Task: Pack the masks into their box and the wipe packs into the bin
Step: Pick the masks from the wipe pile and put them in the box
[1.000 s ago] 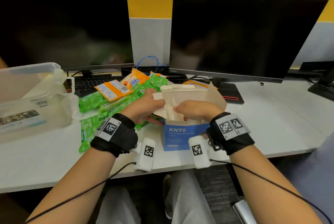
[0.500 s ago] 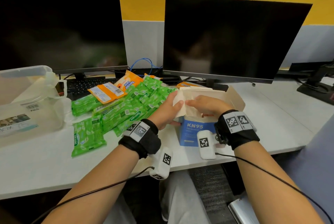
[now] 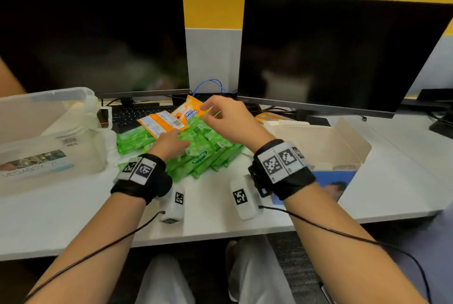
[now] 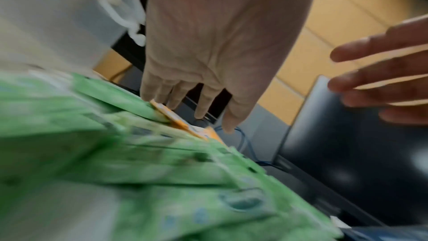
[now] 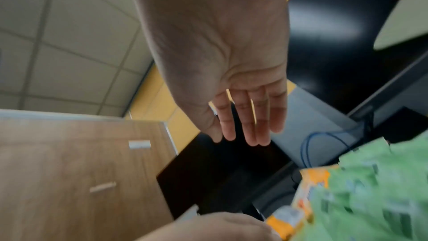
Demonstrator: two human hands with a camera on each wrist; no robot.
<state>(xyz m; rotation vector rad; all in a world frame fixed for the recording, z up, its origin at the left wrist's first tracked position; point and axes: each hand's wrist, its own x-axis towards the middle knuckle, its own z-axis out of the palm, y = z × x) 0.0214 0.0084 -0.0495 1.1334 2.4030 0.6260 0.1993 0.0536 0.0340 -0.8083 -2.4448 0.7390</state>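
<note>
A heap of green wipe packs (image 3: 203, 154) lies mid-desk, with two orange packs (image 3: 159, 123) on its far side. My left hand (image 3: 171, 143) lies flat on the heap, and its straight fingers (image 4: 185, 103) touch the packs' far edge. My right hand (image 3: 221, 115) hovers open above the heap's back, and its fingers (image 5: 245, 131) hold nothing. The blue KN95 mask box (image 3: 326, 146) stands open at the right with its flaps up. I cannot make out masks inside it. The clear plastic bin (image 3: 49, 132) stands at the left.
Two dark monitors (image 3: 338, 53) stand along the back with a keyboard (image 3: 137, 113) and a blue cable (image 3: 208, 84) under them. Bare white desk (image 3: 73, 210) lies in front of the bin and heap. My knees show below the desk edge.
Both hands have left the mask box and moved left to the wipe heap. The left one came down onto the packs; the right one rose above them.
</note>
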